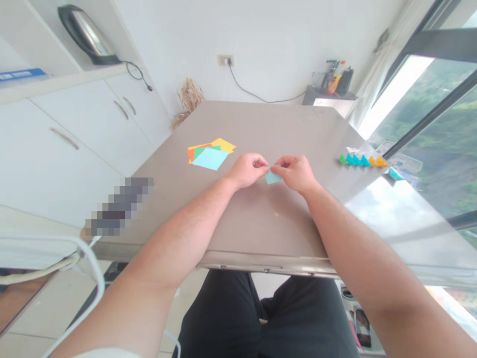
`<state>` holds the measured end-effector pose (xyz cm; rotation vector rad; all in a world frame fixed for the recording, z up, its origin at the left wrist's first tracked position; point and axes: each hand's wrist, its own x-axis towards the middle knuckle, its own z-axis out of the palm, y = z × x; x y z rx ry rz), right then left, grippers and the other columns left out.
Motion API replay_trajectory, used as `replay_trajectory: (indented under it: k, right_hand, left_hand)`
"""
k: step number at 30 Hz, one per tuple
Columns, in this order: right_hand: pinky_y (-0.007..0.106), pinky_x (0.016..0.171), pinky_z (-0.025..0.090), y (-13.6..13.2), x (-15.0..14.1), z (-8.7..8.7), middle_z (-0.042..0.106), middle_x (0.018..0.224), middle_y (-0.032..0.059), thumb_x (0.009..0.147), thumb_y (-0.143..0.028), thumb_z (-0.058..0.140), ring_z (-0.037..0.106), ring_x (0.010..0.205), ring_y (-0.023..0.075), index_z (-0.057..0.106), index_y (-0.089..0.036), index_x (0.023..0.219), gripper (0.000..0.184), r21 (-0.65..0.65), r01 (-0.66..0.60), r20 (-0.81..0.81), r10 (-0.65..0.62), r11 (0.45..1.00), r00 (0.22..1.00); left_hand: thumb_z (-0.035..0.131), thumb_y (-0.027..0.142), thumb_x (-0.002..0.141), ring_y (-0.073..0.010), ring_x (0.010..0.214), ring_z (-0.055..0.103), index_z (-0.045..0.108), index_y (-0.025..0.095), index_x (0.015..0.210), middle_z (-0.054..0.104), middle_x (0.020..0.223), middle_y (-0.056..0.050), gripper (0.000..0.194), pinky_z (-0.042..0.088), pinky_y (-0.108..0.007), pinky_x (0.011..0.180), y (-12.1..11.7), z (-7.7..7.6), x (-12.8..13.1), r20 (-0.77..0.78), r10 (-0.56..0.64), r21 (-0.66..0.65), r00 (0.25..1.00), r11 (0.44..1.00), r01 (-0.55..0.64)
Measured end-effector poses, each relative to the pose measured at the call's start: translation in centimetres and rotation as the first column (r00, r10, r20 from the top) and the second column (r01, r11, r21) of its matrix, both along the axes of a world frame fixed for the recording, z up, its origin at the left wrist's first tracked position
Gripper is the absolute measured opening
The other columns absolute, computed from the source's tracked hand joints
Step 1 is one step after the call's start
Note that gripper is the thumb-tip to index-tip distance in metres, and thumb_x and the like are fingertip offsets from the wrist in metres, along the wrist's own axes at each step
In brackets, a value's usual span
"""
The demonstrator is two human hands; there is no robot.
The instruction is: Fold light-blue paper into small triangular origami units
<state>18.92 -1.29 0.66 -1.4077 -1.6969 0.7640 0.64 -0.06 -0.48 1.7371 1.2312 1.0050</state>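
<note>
A small light-blue piece of paper (273,177) is held up between my two hands over the middle of the table. My left hand (249,170) pinches its upper left edge between thumb and fingers. On the other side, my right hand (296,171) pinches the upper right part, its fingertips close to those of the left. Whether the paper is folded there is hidden by the fingers. To the left lies a loose stack of coloured paper sheets, with a light-blue sheet (211,159) on top and green, orange and yellow ones (223,144) beneath.
A row of small folded paper pieces (359,160) in green, blue and orange stands at the table's right side, with a teal one (395,174) beside it. A blurred dark object (122,206) lies at the left edge. Beyond the table (261,122) is a low cabinet with bottles (334,83).
</note>
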Motion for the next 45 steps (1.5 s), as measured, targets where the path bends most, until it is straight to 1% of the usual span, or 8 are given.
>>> replay_trajectory:
  k: [6, 10, 14, 19, 24, 27, 38, 45]
  right_hand:
    - [0.029, 0.055, 0.032, 0.2, -0.3, -0.2, 0.051, 0.054, -0.0041, 0.071, -0.031, 0.065, 0.042, 0.054, 0.0101, 0.071, -0.018, 0.067, 0.015, 0.024, -0.05, 0.101, 0.048, 0.998, 0.994]
    - [0.028, 0.056, 0.033, 0.3, -0.6, -0.5, 0.054, 0.057, -0.0038, 0.072, -0.033, 0.066, 0.045, 0.057, 0.0107, 0.069, -0.018, 0.068, 0.015, 0.046, -0.06, 0.051, 0.058, 0.997, 0.997]
    - [0.027, 0.059, 0.04, 0.1, -0.7, -0.3, 0.062, 0.069, -0.0023, 0.07, -0.044, 0.075, 0.053, 0.063, 0.0124, 0.067, -0.019, 0.075, 0.026, -0.012, -0.051, -0.166, 0.048, 0.999, 0.985]
    - [0.03, 0.067, 0.05, -0.1, -1.3, -0.3, 0.07, 0.076, 0.001, 0.071, -0.042, 0.076, 0.063, 0.07, 0.0157, 0.067, -0.02, 0.078, 0.025, -0.057, -0.078, -0.303, 0.057, 0.995, 0.951]
    - [0.032, 0.073, 0.054, -0.3, -2.3, -0.5, 0.075, 0.085, 0.0013, 0.072, -0.036, 0.074, 0.067, 0.075, 0.0166, 0.069, -0.021, 0.083, 0.02, 0.043, -0.018, -0.326, 0.031, 0.999, 0.945]
    - [0.031, 0.073, 0.052, -0.4, -2.7, -0.6, 0.073, 0.077, -0.0002, 0.079, -0.037, 0.066, 0.066, 0.074, 0.0166, 0.071, -0.021, 0.081, 0.017, 0.125, 0.057, -0.265, -0.022, 0.99, 0.964]
    - [0.028, 0.07, 0.049, -0.9, -2.8, -0.2, 0.07, 0.077, 0.0, 0.078, -0.045, 0.069, 0.062, 0.073, 0.0153, 0.066, -0.021, 0.078, 0.024, 0.159, 0.092, -0.235, -0.053, 0.983, 0.971]
    - [0.027, 0.063, 0.048, -0.9, -2.8, 0.2, 0.067, 0.064, -0.0002, 0.079, -0.041, 0.069, 0.062, 0.064, 0.0143, 0.061, -0.02, 0.067, 0.025, 0.042, 0.11, -0.358, -0.088, 0.993, 0.93]
  left_hand:
    - [0.072, 0.026, 0.075, -0.0172, 0.065, 0.059, 0.068, 0.021, 0.069, 0.07, 0.072, -0.003, 0.009, 0.042, -0.031, 0.062, -0.1, 0.6, -0.5, -0.195, -0.038, 0.051, 0.98, 0.998, 0.048]
    - [0.074, 0.025, 0.073, -0.0159, 0.059, 0.055, 0.067, 0.021, 0.063, 0.067, 0.065, -0.001, 0.013, 0.039, -0.031, 0.061, -0.1, 0.8, -0.6, -0.189, 0.004, 0.03, 0.982, 1.0, 0.002]
    - [0.077, 0.026, 0.071, -0.0155, 0.061, 0.056, 0.067, 0.02, 0.064, 0.066, 0.063, -0.002, 0.014, 0.043, -0.031, 0.065, 0.2, 0.5, -0.3, 0.13, 0.094, -0.074, 0.987, 0.994, -0.084]
    - [0.074, 0.025, 0.075, -0.0153, 0.068, 0.062, 0.066, 0.017, 0.07, 0.068, 0.07, -0.003, 0.012, 0.05, -0.035, 0.077, 0.4, 0.0, 0.6, 0.468, 0.156, -0.163, 0.87, 0.983, -0.089]
    - [0.07, 0.019, 0.077, -0.0184, 0.077, 0.069, 0.062, 0.016, 0.073, 0.071, 0.078, -0.006, 0.009, 0.054, -0.038, 0.084, 0.3, 0.1, 1.2, 0.701, 0.202, -0.297, 0.684, 0.954, 0.023]
    - [0.068, 0.015, 0.078, -0.0195, 0.08, 0.071, 0.062, 0.015, 0.073, 0.072, 0.08, -0.009, 0.008, 0.055, -0.04, 0.088, 0.2, 0.3, 1.4, 0.735, 0.213, -0.325, 0.644, 0.944, 0.059]
    - [0.075, 0.024, 0.076, -0.0172, 0.079, 0.069, 0.062, 0.016, 0.075, 0.07, 0.079, -0.005, 0.016, 0.055, -0.04, 0.091, -0.1, 0.1, 1.6, 0.676, 0.132, -0.212, 0.725, 0.977, 0.02]
    - [0.076, 0.029, 0.074, -0.0142, 0.071, 0.064, 0.06, 0.018, 0.073, 0.064, 0.072, -0.001, 0.02, 0.054, -0.037, 0.084, -0.4, 0.2, 2.2, 0.586, 0.226, -0.105, 0.778, 0.973, -0.205]
